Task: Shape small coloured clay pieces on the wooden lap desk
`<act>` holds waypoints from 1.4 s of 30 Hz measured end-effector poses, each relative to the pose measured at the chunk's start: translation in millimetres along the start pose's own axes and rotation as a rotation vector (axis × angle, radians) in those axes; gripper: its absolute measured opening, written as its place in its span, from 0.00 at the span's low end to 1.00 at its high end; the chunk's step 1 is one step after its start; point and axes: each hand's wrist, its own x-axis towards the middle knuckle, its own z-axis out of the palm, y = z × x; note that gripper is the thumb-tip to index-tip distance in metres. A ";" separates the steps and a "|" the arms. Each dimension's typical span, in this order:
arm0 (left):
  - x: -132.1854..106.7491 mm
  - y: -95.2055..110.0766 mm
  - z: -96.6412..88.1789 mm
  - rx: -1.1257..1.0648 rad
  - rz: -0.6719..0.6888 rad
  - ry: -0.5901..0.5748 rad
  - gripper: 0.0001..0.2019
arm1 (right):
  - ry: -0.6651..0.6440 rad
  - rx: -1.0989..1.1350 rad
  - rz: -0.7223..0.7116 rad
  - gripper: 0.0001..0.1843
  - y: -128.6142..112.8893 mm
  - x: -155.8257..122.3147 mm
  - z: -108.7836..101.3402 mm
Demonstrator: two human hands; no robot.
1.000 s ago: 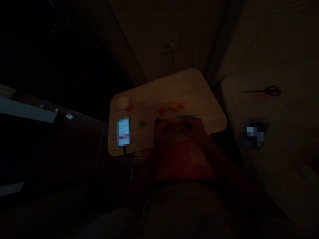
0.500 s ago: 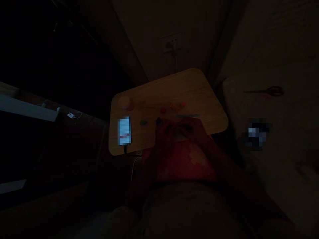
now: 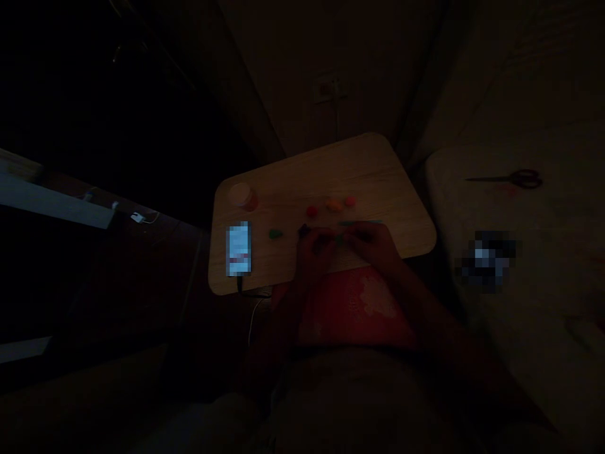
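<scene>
In dim light, my left hand [image 3: 314, 253] and my right hand [image 3: 377, 244] meet over the near edge of a small wooden table [image 3: 293, 173]. Their fingertips close on a small green piece [image 3: 339, 239], soft-looking like modelling clay. A dark lump [image 3: 303, 229] lies right by my left fingers. Beyond my right hand rests a thin blue-green stick [image 3: 350, 223], partly covered by it. Farther back sit a red lump [image 3: 312, 211], an orange lump [image 3: 334, 205] and a pinkish-red lump [image 3: 350, 201]. Another green lump [image 3: 275, 234] lies left of my hands.
A lit phone [image 3: 238, 249], its screen blurred out, lies at the table's left with a cable. Behind it stands a lidded jar [image 3: 243, 197]. Scissors [image 3: 508, 179] and a pixelated object [image 3: 489, 258] rest on the pale surface at right. A wall socket [image 3: 329, 89] is behind.
The view has shifted slightly. My fingers have moved a little, and the green piece between them now shows. Things on the table look otherwise the same.
</scene>
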 end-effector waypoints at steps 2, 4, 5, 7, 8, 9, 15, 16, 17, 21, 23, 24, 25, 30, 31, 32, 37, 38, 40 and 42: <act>0.6 1.6 0.0 0.011 -0.002 0.002 0.10 | -0.008 0.000 -0.006 0.14 -0.9 0.2 -0.3; 1.2 2.7 -0.2 0.008 -0.006 0.001 0.10 | -0.016 0.005 -0.012 0.14 -1.6 0.6 -0.6; 1.3 2.8 -0.1 0.006 -0.007 -0.001 0.10 | -0.017 0.007 -0.012 0.14 -1.8 0.8 -0.7; 1.4 2.0 0.2 0.000 -0.007 -0.005 0.10 | -0.018 -0.006 -0.008 0.14 -1.9 1.4 -0.9; 1.2 1.3 0.5 -0.003 -0.006 -0.009 0.10 | -0.019 -0.021 -0.010 0.14 -1.9 1.7 -1.1; 1.1 0.4 0.9 -0.008 -0.005 -0.009 0.11 | -0.019 -0.036 -0.015 0.14 -1.9 2.0 -1.4; 0.9 -2.6 2.2 -0.027 -0.092 0.026 0.11 | -0.102 -0.012 0.004 0.20 -4.4 3.1 -4.7; 1.2 -2.5 2.0 -0.032 -0.109 0.034 0.11 | -0.109 -0.005 0.008 0.21 -4.8 3.1 -5.0; 1.4 -2.4 1.8 -0.038 -0.122 0.043 0.11 | -0.111 -0.002 0.009 0.22 -5.0 3.1 -5.2; 2.4 -3.0 1.4 -0.057 -0.139 0.064 0.11 | -0.111 0.014 -0.004 0.17 -3.0 3.1 -4.4; 2.5 -3.7 1.6 -0.050 -0.133 0.059 0.11 | -0.125 0.005 -0.013 0.15 -0.7 3.4 -3.9; 2.4 -4.0 1.8 -0.047 -0.126 0.057 0.11 | -0.133 -0.009 -0.018 0.14 0.6 3.6 -3.8; 2.3 -4.3 1.8 -0.044 -0.119 0.056 0.12 | -0.139 -0.029 -0.024 0.14 1.8 3.8 -3.8; 2.1 -2.9 1.4 -0.032 -0.093 0.011 0.12 | -0.151 -0.151 -0.092 0.12 6.0 3.7 -4.9; 2.5 -2.2 1.3 -0.029 -0.085 0.000 0.11 | -0.159 -0.178 -0.105 0.13 6.2 3.6 -5.2; 3.1 -1.5 1.2 -0.028 -0.074 -0.005 0.11 | -0.167 -0.204 -0.114 0.12 6.2 3.5 -5.4; 6.3 0.4 2.2 -0.008 -0.037 -0.033 0.12 | -0.180 -0.236 -0.111 0.11 5.8 3.0 -5.0; 6.5 0.5 2.3 -0.009 -0.034 -0.027 0.13 | -0.177 -0.219 -0.106 0.11 5.5 2.7 -4.7; 6.6 0.4 2.1 -0.018 -0.050 0.000 0.14 | -0.170 -0.182 -0.093 0.13 4.6 2.1 -4.5; 6.2 -0.4 1.2 -0.032 -0.091 0.033 0.14 | -0.178 -0.144 -0.087 0.14 3.7 1.6 -4.6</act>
